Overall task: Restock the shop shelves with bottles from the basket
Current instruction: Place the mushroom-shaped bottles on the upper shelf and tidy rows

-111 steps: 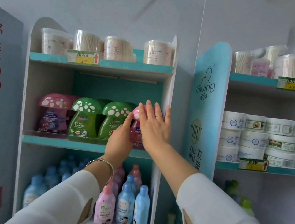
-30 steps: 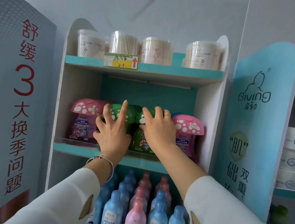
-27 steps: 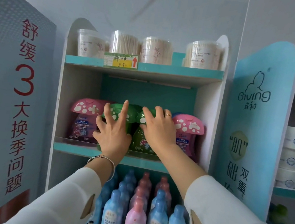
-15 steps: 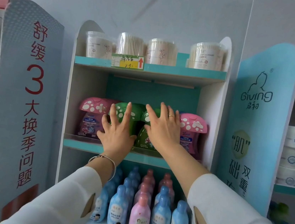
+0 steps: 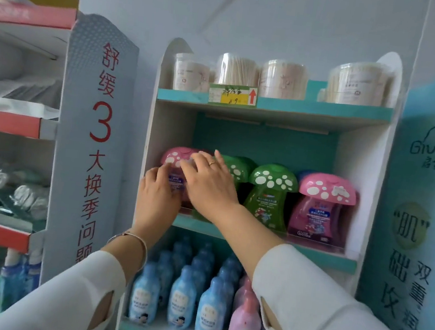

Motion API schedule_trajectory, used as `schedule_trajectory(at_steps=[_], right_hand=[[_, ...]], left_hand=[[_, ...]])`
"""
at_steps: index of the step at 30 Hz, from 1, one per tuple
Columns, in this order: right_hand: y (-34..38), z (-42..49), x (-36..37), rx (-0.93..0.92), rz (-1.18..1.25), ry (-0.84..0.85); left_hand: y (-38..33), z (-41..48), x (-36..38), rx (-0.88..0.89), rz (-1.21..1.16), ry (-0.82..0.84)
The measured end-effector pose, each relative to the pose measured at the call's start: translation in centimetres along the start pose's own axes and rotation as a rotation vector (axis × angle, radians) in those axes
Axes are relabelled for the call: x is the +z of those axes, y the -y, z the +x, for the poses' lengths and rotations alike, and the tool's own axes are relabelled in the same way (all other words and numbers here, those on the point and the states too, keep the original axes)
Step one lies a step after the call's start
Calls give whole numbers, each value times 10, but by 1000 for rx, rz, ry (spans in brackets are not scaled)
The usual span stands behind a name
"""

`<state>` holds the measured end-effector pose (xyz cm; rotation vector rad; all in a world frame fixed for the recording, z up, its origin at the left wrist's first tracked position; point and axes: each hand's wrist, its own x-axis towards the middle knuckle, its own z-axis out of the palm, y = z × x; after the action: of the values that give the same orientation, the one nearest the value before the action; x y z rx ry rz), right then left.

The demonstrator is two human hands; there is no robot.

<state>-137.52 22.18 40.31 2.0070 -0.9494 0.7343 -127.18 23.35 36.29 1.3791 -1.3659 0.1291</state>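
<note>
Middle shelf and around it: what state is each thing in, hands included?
left pink mushroom bottle, upright, both hands on it.
left hand, fingers bent against that bottle; grip unclear.
right hand, fingers straight, laid across its cap.
right green mushroom bottle, upright, untouched.
right pink mushroom bottle, upright, untouched.
swab tubs, upright, lids on.
small bottles, upright, capped, in rows.

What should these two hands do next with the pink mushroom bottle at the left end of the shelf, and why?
Probably ease the left pink mushroom bottle square into line. The left hand and right hand both touch it, while the green bottle and the right pink bottle already stand upright, labels forward.
</note>
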Motion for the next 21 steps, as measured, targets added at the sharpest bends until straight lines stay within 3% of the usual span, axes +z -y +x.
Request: schedule_trajectory(at_steps=[3,8,21], right_hand=[[12,25,5,42,-61,91],[17,52,18,150,-151,223],[9,52,32,130,-93,60]], left_hand=[[9,10,5,-51,-98,35],[18,22,20,-115,-68,94],[22,11,34,-66,32,-32]])
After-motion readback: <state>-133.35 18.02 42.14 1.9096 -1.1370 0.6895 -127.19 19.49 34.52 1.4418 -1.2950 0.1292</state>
